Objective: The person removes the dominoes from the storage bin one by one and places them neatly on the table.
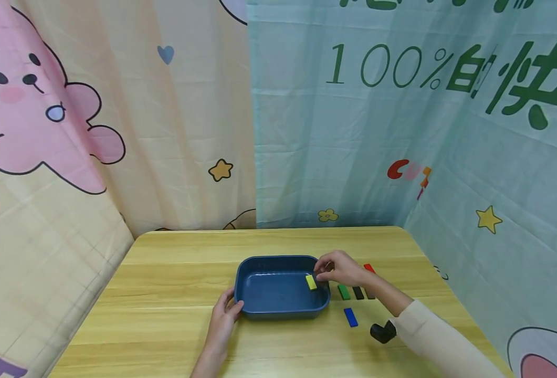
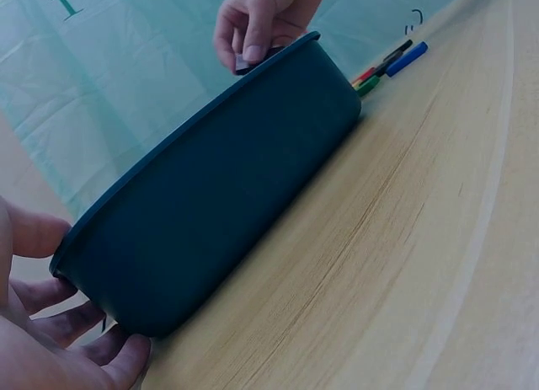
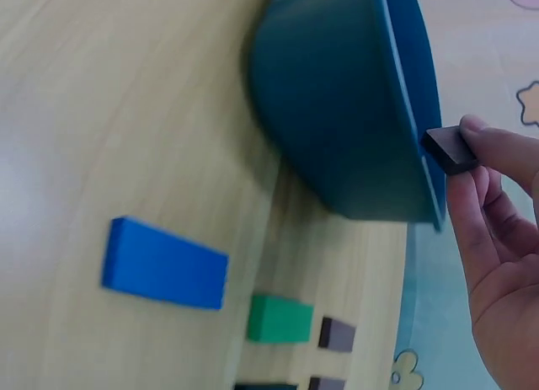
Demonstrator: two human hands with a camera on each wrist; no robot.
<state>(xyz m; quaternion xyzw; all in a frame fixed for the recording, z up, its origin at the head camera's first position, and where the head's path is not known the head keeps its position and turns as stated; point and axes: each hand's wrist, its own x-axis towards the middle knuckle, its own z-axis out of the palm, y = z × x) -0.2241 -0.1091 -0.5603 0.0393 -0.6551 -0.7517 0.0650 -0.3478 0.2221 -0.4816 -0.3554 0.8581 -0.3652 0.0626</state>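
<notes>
A dark blue rectangular basin (image 1: 278, 313) stands on the table. My left hand (image 1: 224, 315) grips its left end, thumb at the rim and fingers against the outer wall, as the left wrist view shows. Over the basin's right rim, my right hand (image 1: 340, 268) pinches a small dark brown block (image 3: 452, 149) between thumb and fingertips. Inside the basin, toward the right, lies a yellow block (image 1: 311, 282).
Right of the basin lie a green block (image 1: 344, 292), a black block (image 1: 358, 293), a red block (image 1: 369, 268) and, nearer, a blue block (image 1: 351, 317). Small brown blocks (image 3: 337, 333) sit beyond the green one. Printed curtains (image 1: 202, 105) hang behind the table.
</notes>
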